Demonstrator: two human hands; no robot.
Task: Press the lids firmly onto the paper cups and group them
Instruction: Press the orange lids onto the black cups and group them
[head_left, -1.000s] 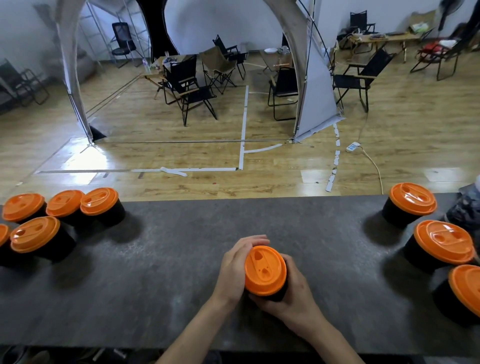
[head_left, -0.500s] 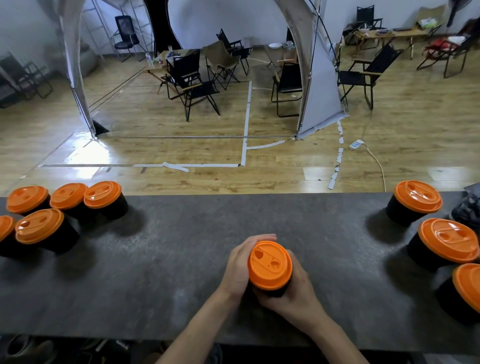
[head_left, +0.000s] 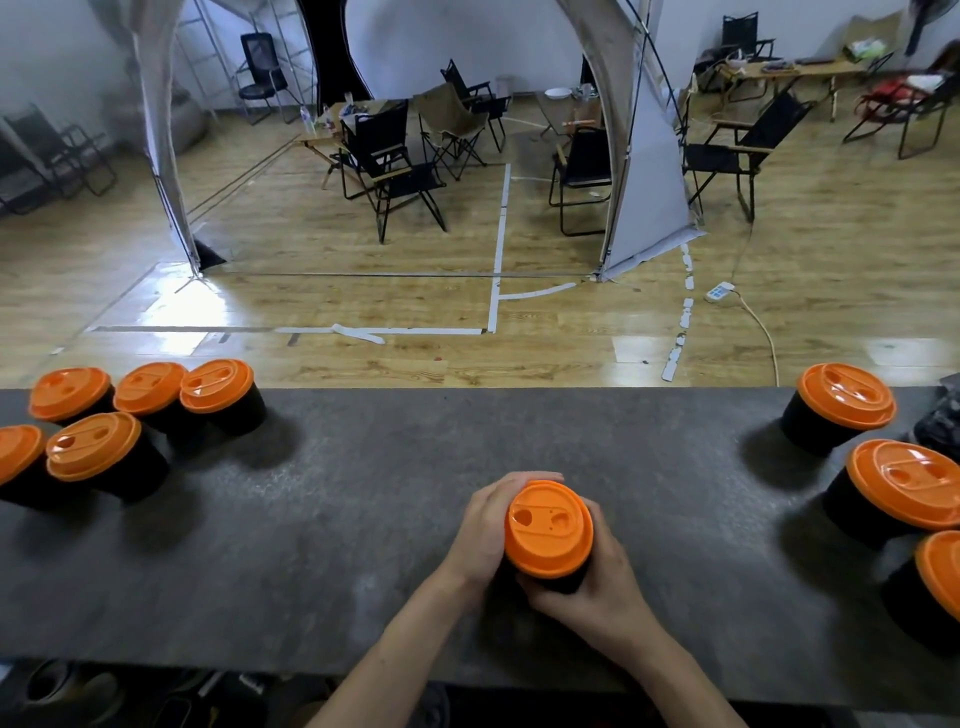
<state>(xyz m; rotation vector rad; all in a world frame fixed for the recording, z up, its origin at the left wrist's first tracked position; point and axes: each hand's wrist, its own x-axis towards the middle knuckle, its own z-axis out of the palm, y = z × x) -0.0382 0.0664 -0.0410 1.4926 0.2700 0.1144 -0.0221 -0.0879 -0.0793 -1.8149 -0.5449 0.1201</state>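
Little has moved: both hands stay wrapped round the middle cup (head_left: 551, 584) on the table (head_left: 363, 519). Five lidded cups (head_left: 93, 452) stand grouped far left of it, and three more (head_left: 847, 395) far right; the frame cuts one on each side. The left hand (head_left: 483, 530) and right hand (head_left: 597, 587) curl their fingers round it. Its lid (head_left: 548, 527) looks seated, so grouping likely comes next. The cup's wall is mostly hidden.

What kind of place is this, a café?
Likely an indoor hall or studio, not a café: folding chairs stand scattered on a wooden floor marked with white tape, and a grey counter holds lidded paper cups.
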